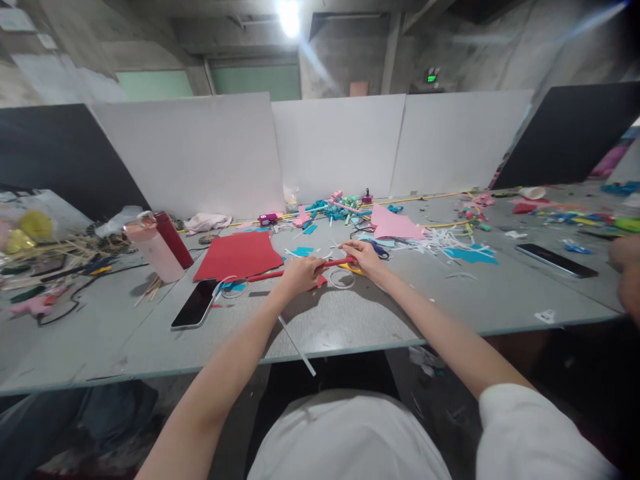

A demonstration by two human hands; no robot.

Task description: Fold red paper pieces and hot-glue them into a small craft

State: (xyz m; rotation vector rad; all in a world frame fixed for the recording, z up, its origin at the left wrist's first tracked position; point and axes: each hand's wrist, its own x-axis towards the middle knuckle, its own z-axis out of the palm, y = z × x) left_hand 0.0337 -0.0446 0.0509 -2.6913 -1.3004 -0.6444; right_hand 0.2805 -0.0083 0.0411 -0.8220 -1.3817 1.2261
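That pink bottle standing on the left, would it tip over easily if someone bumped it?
Probably yes: the pink bottle is tall and narrow, standing upright on the table. Once down, its round body would likely roll.

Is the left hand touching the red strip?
Touching. Head view shows the left hand closed around the red strip, with the right hand holding its other end.

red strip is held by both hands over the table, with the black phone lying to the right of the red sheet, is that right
Not quite. The head view shows the phone lying left of the red sheet, at its near left corner, not right of it. The rest holds: the left hand and right hand both hold the red strip over the table.
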